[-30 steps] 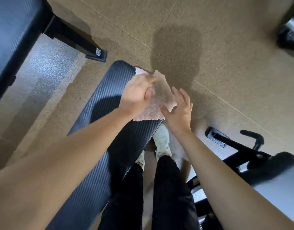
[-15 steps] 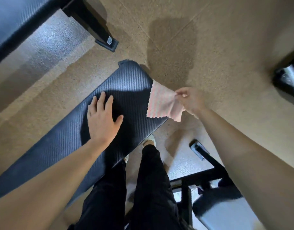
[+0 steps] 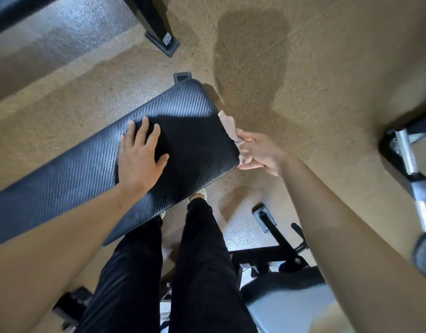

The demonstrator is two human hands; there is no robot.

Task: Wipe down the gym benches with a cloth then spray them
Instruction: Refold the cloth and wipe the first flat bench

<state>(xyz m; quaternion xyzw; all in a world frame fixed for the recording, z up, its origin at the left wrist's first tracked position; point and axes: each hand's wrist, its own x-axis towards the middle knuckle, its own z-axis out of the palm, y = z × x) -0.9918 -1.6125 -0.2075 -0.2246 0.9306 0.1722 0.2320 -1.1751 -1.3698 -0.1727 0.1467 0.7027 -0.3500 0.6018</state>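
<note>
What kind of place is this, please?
Probably a gym: a long padded black bench, a second bench on a black metal frame nearby, and a chrome bar at the right, over speckled flooring.

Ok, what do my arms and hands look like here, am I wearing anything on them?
Both arms are bare as far as the picture shows: the left arm and right arm carry no sleeves. The left grip and right grip are bare hands, with no gloves, and no watch, wristband or ring shows. Lower down are black trousers.
</note>
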